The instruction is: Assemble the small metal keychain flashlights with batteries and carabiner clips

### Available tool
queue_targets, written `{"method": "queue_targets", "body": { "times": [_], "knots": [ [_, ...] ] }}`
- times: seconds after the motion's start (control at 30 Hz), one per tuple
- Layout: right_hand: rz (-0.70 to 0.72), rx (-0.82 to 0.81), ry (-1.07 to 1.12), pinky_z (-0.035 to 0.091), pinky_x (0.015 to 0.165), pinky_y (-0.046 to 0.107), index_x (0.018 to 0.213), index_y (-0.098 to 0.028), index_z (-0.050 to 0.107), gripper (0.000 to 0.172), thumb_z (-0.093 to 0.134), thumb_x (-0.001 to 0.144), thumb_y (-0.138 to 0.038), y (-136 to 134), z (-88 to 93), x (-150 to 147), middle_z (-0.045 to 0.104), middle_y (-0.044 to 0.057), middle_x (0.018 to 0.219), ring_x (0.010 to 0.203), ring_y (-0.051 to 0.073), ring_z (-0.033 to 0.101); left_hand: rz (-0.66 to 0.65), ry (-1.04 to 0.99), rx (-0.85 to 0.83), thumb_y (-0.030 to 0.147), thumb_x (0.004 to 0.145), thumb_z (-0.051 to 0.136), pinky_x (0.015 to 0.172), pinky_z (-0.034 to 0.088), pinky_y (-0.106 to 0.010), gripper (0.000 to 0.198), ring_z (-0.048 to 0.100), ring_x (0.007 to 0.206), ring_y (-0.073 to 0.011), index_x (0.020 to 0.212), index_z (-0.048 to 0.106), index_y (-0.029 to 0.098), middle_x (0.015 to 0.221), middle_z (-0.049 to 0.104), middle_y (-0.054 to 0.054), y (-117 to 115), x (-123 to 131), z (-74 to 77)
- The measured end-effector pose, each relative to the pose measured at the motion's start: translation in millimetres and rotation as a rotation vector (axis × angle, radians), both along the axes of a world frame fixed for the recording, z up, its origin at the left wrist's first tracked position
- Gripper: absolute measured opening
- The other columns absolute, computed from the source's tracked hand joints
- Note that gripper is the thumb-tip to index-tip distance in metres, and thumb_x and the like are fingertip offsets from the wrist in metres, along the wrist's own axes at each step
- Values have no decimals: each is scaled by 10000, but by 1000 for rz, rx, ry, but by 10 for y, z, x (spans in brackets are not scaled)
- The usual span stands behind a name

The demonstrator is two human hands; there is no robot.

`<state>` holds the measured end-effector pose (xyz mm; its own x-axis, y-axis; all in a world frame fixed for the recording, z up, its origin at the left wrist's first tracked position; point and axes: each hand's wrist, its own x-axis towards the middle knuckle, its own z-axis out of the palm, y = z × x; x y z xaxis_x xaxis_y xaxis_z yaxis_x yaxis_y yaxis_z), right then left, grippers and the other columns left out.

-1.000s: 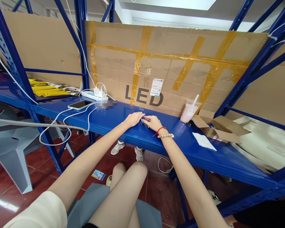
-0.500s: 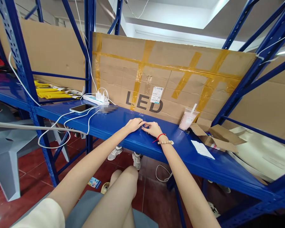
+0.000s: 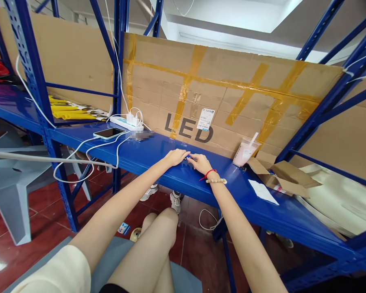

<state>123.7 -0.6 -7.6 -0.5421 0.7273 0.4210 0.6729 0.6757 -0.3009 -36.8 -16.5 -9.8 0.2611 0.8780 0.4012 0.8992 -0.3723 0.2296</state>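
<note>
Blue surface (image 3: 149, 156): painted metal by the look of it; best used as a rest for the wrists during fine finger work.
Small blue item (image 3: 188, 156): between left hand (image 3: 175, 157) and right hand (image 3: 201, 162), near the middle of the surface; resting or slightly raised, cannot tell; dark part toward the right fingers; exact kind too small to tell.
Left hand: palm down, fingers bunched and reaching to the item; closure hidden, cannot tell; probably best as the steadying side, low and quiet.
Right hand: narrow, thumb and fingers pinched on the item; small motions from the fingertips rather than the wrist likely surest.
Red cord (image 3: 208, 175) and beaded bracelet (image 3: 217, 181): both around the right wrist; best kept from catching on the surface.
Drink cup (image 3: 245, 154): right of the right hand, well apart; wide swings that way unwise.
White paper (image 3: 263, 191): flat, in front of the open carton (image 3: 294, 173).
Phone (image 3: 109, 133) and white cable (image 3: 117, 156): well left of the left hand; cable loops over the front edge, a possible snag for the left forearm.
Cardboard panel (image 3: 158, 89): upright behind; likely backstop for a slipped piece, with more risk of loss over the front edge.
</note>
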Motion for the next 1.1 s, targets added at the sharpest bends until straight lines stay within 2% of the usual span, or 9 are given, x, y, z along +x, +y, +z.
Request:
{"method": "queue_targets", "body": {
  "times": [0.13, 0.3, 0.4, 0.53, 0.73, 1.1],
  "knots": [
    [5, -40, 18, 416, 577, 213, 886, -190, 666, 294, 443, 846, -378, -16, 11, -9, 674, 11, 764, 480, 88, 547, 29, -21, -16, 438, 913, 229, 774, 444, -296, 406, 581, 958, -217, 932, 559, 201, 983, 636, -55, -27, 12, 21],
    [13, -87, 23, 401, 563, 205, 783, -162, 656, 321, 439, 834, -393, -19, 13, -7, 594, -13, 518, 452, 95, 530, 15, -3, 9, 437, 906, 241, 762, 445, -293, 396, 582, 946, -221, 923, 550, 189, 976, 632, -65, -40, 6, 17],
    [7, -78, 6, 381, 549, 203, 767, -154, 646, 316, 441, 831, -385, -13, 11, -4, 526, -25, 438, 463, 104, 525, -7, 12, 19, 433, 903, 263, 765, 443, -287, 383, 580, 942, -215, 917, 553, 184, 979, 630, -65, -31, -1, 6],
    [-9, 6, -27, 353, 547, 204, 850, -170, 650, 316, 431, 841, -397, -23, 18, -5, 544, -19, 497, 498, 105, 511, -14, 5, 26, 399, 915, 244, 780, 442, -296, 367, 578, 951, -208, 942, 551, 199, 1001, 625, -52, 2, -11, -15],
    [-47, 142, -132, 318, 552, 205, 965, -219, 648, 274, 444, 851, -362, -35, 31, -5, 618, 24, 769, 641, 114, 517, -26, 23, 43, 362, 923, 230, 791, 444, -301, 365, 574, 963, -203, 946, 562, 211, 1010, 623, -42, 29, -19, -36],
    [-53, 188, -144, 282, 531, 212, 918, -211, 640, 253, 437, 851, -346, -54, 40, -11, 600, 22, 732, 637, 116, 498, -33, -2, 55, 369, 918, 239, 791, 445, -292, 371, 588, 935, -197, 945, 571, 205, 989, 631, -54, -2, -19, -12]
  ]
}}
